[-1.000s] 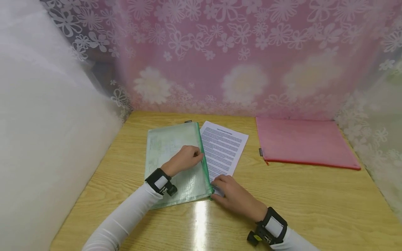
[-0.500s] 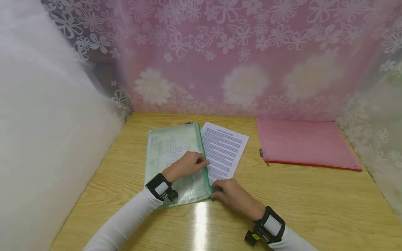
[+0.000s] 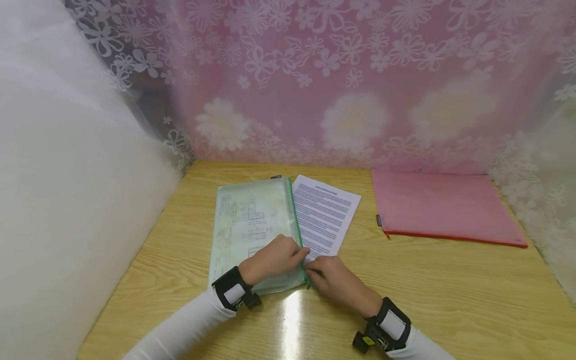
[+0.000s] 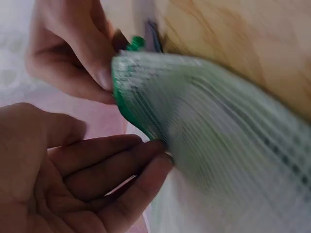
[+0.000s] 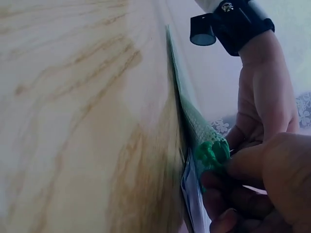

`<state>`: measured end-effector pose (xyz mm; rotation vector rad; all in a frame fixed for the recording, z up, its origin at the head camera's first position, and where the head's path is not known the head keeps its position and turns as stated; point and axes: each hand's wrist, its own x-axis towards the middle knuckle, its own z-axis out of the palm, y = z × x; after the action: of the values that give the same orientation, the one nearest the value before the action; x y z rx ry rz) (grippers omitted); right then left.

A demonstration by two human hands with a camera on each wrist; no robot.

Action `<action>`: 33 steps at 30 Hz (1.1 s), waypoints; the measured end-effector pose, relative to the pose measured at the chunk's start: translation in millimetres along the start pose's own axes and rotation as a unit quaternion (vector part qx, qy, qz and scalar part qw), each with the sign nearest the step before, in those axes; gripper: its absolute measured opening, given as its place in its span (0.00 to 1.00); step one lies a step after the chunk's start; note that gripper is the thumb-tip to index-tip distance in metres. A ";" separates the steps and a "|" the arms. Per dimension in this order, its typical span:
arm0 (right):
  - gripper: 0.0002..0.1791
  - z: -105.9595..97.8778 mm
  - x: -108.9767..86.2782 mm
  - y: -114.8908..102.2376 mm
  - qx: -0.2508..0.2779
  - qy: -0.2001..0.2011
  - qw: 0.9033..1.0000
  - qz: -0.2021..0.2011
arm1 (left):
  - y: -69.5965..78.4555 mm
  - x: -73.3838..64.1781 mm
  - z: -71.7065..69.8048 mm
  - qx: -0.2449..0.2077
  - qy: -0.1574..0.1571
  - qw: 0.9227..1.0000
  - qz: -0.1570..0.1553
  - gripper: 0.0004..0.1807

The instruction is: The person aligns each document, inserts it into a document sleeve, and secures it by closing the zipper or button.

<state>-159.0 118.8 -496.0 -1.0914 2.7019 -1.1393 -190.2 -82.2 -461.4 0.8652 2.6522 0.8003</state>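
Note:
A pale green mesh zip pouch lies on the table, with drawings showing faintly through it. Its green zip edge faces right. Near the front end of that edge is my left hand; in the left wrist view its fairly straight fingers touch the edge, the thumb apart from them. My right hand pinches the pouch's front right corner between thumb and fingers. Beside the fingers, the right wrist view shows a bunched green zip end. A printed sheet lies partly under the zip edge.
A pink zip pouch with a red zip lies at the back right of the wooden table. Behind stands a pink floral curtain, and a white sheet hangs at the left.
My left hand has slid along the zip edge towards the front corner, uncovering more of the drawings. The right hand stays at that corner, its fingers drawn in closer.

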 end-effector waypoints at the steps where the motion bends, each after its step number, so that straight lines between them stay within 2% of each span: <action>1: 0.08 0.2 -0.5 0.0 0.002 0.004 1.000 0.003 | 2.3 -1.9 0.8 0.003 0.001 1.000 -0.002 0.32; 8: 0.05 -3.2 -1.2 -3.4 0.039 0.014 0.998 0.041 | 14.0 -16.3 2.1 0.000 -0.025 1.000 -0.001 0.21; 11: 0.04 -4.5 0.0 -4.3 0.056 0.019 0.997 0.047 | 17.3 -16.8 1.6 -0.009 -0.033 0.999 -0.005 0.17; 15: 0.04 -3.1 2.5 -4.5 0.060 0.029 0.997 0.041 | 21.0 -16.0 4.2 0.008 -0.034 0.999 -0.017 0.16; 18: 0.05 -2.0 4.1 -5.1 0.062 0.027 0.997 0.038 | 23.3 -16.8 7.1 0.025 -0.027 0.999 -0.034 0.18; 23: 0.06 -2.5 6.9 -7.8 0.058 0.019 0.997 0.051 | 28.2 -20.6 8.2 0.024 -0.005 0.998 -0.058 0.22; 27: 0.06 -4.6 8.9 -8.2 0.038 0.014 0.998 0.053 | 31.8 -22.1 8.9 0.038 0.020 0.998 -0.050 0.25; 33: 0.05 -8.9 11.5 -6.7 0.026 -0.008 0.999 0.046 | 32.4 -22.6 12.3 0.058 0.040 0.997 -0.023 0.21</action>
<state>-166.1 114.1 -482.4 -0.9543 2.6634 -1.1734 -152.2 -68.7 -451.9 0.8119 2.8020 0.6915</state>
